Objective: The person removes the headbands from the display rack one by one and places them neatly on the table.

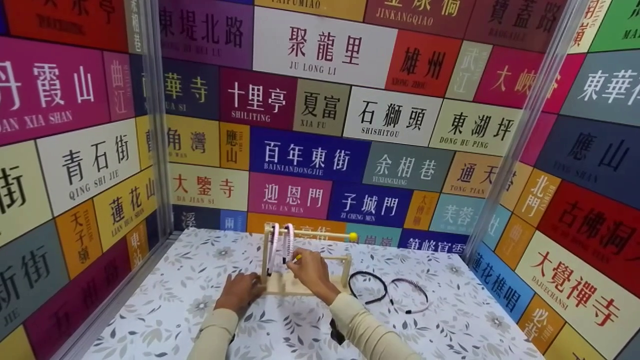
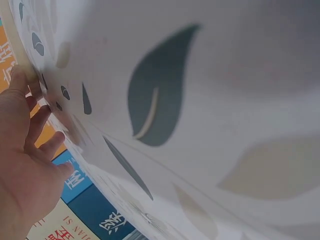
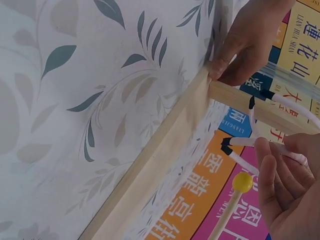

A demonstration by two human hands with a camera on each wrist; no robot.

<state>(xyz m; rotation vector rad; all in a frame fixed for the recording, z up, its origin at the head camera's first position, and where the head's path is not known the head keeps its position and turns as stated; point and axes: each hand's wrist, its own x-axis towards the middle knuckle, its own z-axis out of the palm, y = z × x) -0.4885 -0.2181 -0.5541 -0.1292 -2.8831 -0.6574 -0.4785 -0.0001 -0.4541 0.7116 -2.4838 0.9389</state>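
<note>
On the floral desk (image 1: 172,305) we found a wooden rack (image 1: 277,288). The left hand (image 1: 239,292) had its grip on a base corner; the right hand (image 1: 312,275) kept a narrow grip, pinching a pale headband (image 1: 289,241) looped over the upper bar (image 1: 322,233). A black headband (image 1: 385,288) lay beside the rack.

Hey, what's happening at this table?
A person is working with headbands at a wooden stand. Their right hand pinches a pale headband near one end, while its top appears to be over the stand's upper rod. Another pale headband hangs beside it. The left hand touches a corner of the stand's base. A black headband and a paler one lie on the table, right of the stand.
</note>
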